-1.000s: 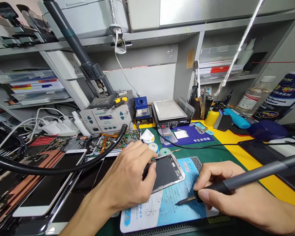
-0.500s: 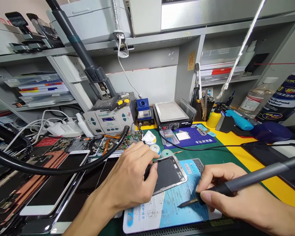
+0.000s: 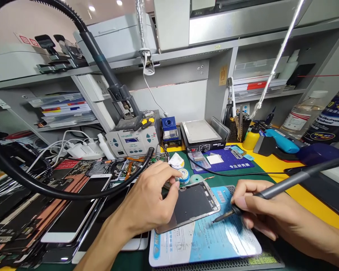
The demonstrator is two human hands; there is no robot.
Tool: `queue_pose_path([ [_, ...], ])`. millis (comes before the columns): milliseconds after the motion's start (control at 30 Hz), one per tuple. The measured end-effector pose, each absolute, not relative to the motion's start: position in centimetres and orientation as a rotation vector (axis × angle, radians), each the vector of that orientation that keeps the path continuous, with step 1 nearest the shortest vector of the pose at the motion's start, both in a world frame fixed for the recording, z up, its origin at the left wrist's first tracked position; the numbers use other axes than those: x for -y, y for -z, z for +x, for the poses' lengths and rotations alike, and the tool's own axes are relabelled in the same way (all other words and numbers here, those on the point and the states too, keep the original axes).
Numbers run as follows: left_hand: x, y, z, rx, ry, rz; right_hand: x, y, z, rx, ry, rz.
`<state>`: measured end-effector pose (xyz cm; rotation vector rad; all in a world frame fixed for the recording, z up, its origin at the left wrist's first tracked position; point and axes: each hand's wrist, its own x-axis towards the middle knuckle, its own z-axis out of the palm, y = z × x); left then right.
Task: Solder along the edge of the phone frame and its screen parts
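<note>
Cluttered repair table (image 3: pixel 244 176) with a green mat, backed by grey shelving; a hot-air station (image 3: pixel 131 140) and a heating plate (image 3: pixel 200 132) stand at its rear, and stripped handsets (image 3: pixel 73 210) lie stacked to the left. At centre a phone frame (image 3: pixel 193 205), dark face up, lies on a blue printed sheet (image 3: pixel 206 241). Its long axis runs left to right, the right end angled slightly away from the viewer; that short end, edged with small parts, points toward the right hand (image 3: pixel 260 210). The left hand (image 3: pixel 149 205) covers the frame's left end, fingers curled, thumb and forefinger pinched on its far edge. The right hand is closed, pen-fashion, on a grey soldering iron (image 3: pixel 285 183), whose shaft slopes down to the left. The tip sits just beside the frame's near right corner; contact cannot be judged.
</note>
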<state>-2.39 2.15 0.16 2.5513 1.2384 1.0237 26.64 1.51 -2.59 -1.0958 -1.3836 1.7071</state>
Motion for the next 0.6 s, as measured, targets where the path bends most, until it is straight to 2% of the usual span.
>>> queue_pose_path([
  [600, -2.16, -0.22, -2.00, -1.257, -0.997, 2.565, -2.26, 2.52, 26.66, 1.138, -1.737, -1.127],
])
